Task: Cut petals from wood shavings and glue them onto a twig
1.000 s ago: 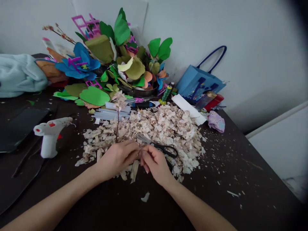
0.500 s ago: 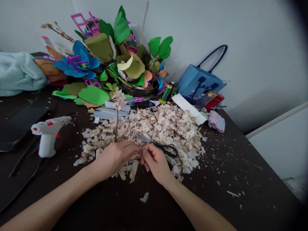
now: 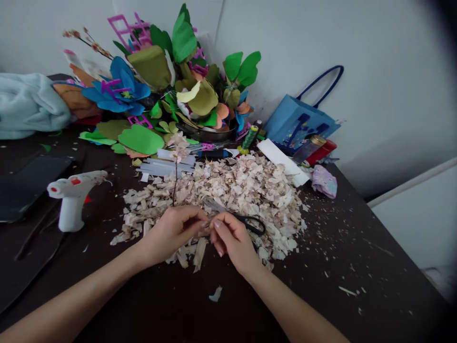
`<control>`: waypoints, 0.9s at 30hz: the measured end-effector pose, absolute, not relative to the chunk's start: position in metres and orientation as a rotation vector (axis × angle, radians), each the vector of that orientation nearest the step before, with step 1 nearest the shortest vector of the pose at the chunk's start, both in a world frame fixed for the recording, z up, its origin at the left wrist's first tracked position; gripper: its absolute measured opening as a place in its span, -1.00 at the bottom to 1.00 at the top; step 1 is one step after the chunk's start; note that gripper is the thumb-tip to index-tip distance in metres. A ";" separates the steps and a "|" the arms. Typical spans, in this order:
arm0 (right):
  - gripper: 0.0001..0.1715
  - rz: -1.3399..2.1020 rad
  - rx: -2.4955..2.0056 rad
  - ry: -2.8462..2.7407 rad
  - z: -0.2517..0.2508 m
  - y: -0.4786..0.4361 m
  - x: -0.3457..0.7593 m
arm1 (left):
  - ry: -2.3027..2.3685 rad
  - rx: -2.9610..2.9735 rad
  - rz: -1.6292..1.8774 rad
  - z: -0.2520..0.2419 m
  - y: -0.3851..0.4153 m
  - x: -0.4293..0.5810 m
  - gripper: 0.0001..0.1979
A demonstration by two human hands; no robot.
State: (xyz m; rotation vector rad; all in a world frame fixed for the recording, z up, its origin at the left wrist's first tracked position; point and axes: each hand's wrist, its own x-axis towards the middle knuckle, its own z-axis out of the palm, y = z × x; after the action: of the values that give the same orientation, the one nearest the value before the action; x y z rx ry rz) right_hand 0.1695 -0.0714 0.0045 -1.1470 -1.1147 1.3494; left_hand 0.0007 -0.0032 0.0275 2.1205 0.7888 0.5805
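Note:
Just above the near edge of a heap of pale dried petals or paper-like scraps (image 3: 246, 190), my two hands are close together. My left hand (image 3: 174, 233) is closed, thumb and forefinger pinched. A thin brown twig (image 3: 175, 178) with pale pink petals at its top stands upright out of this hand; its lower end is hidden. My right hand (image 3: 232, 240) has its fingers curled and pinched beside the left fingertips, and whatever is between them is too small to make out. Black-handled scissors (image 3: 250, 223) lie on the heap, partly behind my right hand.
At left are a white glue gun (image 3: 73, 200) and a dark flat device (image 3: 32, 186). Felt flowers and leaves (image 3: 160, 85) crowd the back, with glue sticks (image 3: 166, 166) and a thread spool (image 3: 249, 138) before them. A blue bag (image 3: 300, 121) stands back right.
My fingertips have drawn slightly apart, and the left thumb now shows more. The whole view has shifted a little; the things on the table stay put.

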 end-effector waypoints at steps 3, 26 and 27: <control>-0.74 1.322 -1.152 -1.093 0.004 -0.070 0.171 | 0.790 2.004 0.537 0.030 -0.003 0.000 -0.82; -0.75 1.034 -1.358 -1.498 0.010 -0.074 0.172 | 0.673 2.598 0.664 0.022 -0.005 -0.002 -0.79; -0.74 1.156 -1.320 -1.382 0.009 -0.073 0.172 | 0.722 2.487 0.696 0.023 -0.005 -0.001 -0.80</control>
State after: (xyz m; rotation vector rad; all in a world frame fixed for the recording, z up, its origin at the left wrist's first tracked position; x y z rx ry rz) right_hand 0.1719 -0.0731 0.0087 -1.3200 -1.3821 1.1559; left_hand -0.0012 -0.0046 0.0227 2.4873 0.7221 0.6961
